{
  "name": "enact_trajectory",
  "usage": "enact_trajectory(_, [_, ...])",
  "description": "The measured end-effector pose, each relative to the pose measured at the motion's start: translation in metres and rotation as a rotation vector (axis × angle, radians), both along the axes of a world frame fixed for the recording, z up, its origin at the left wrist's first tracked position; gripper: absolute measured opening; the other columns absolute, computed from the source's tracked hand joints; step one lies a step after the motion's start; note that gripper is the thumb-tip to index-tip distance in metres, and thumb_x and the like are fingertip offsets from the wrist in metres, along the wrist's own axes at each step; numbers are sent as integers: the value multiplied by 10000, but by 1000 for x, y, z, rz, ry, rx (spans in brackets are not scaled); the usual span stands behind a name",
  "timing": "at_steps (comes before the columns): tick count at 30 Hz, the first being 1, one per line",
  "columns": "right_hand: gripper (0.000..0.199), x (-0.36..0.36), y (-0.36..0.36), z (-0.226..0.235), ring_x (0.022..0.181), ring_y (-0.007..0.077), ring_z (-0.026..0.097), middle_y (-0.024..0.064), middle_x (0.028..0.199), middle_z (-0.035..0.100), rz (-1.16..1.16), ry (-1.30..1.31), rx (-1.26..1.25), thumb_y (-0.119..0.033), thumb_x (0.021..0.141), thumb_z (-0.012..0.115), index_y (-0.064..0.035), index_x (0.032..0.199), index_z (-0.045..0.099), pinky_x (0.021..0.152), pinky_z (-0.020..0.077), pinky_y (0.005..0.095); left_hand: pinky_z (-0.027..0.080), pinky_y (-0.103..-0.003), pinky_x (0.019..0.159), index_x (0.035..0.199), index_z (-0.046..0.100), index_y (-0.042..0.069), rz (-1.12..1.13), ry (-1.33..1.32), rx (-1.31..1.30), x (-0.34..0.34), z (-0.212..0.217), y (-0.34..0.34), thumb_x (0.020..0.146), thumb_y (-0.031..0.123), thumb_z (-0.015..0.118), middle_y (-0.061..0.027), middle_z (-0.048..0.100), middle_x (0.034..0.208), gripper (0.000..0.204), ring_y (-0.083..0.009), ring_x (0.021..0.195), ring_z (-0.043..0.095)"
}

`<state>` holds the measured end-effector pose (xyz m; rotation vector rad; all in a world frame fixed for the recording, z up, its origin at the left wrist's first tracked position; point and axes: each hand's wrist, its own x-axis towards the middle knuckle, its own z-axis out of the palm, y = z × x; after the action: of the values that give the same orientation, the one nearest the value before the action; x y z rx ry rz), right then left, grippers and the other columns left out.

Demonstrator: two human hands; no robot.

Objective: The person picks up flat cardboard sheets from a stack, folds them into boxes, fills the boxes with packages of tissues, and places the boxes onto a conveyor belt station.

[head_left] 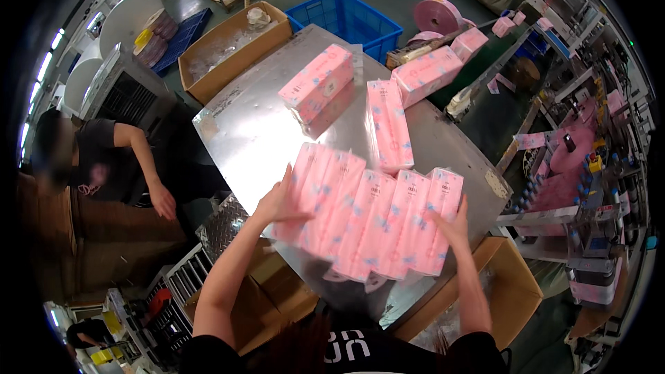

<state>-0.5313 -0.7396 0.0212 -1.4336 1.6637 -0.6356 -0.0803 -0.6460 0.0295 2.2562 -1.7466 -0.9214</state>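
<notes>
Several long pink tissue packs with blue flower prints stand side by side in a slightly fanned row at the near edge of a metal table. My left hand grips the row's left end, its thumb lying across the first pack. At the right end, my right hand presses against the outermost pack, fingers along its outer side. The row is held between both hands. Just beyond it lies another pink pack, touching or nearly touching the row.
On the metal table sit a pack and another pack. Beyond are a cardboard box and a blue crate. An open carton stands near right. A co-worker is at left, machinery at right.
</notes>
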Motion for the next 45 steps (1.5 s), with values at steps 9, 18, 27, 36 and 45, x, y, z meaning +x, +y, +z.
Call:
enact_trajectory(9, [663,-67,12,-45,1215,308,561,171,1327,572,72,-816,972,-304,870,675,15,1398,431,1053,441,479,426,-462,1039,1507,333,120,479,1199,474,2,-51,125,856,606,643,-56,470,1459,869,-240,1306,486])
enact_trajectory(18, [600,-79,45,-57,1104,326,608,161,1184,632,22,-702,749,-162,714,658,48,1264,538,1007,476,444,483,-368,975,1483,372,156,427,1271,403,5,-46,222,839,504,714,-37,533,1378,808,-181,1264,515])
enact_trajectory(27, [818,109,22,36,1193,362,580,192,1253,608,583,-876,627,-75,582,724,83,1341,462,1040,479,457,368,-369,1103,1412,430,2,500,1150,-167,103,73,347,741,151,834,-110,532,1375,798,-213,1271,490])
enact_trajectory(36, [640,244,242,-23,1220,254,548,117,1336,579,1434,-89,451,22,761,743,27,1353,498,1022,452,370,443,-375,1051,1277,587,7,717,641,1,83,18,644,690,25,827,-128,642,1262,635,-221,1203,577])
enact_trajectory(45, [727,263,334,-44,1393,391,345,238,1503,352,1786,378,-8,6,766,549,-29,1464,345,1121,351,421,550,-442,830,1217,638,43,851,80,-190,-7,-48,631,873,180,613,-221,692,1000,371,-382,917,672])
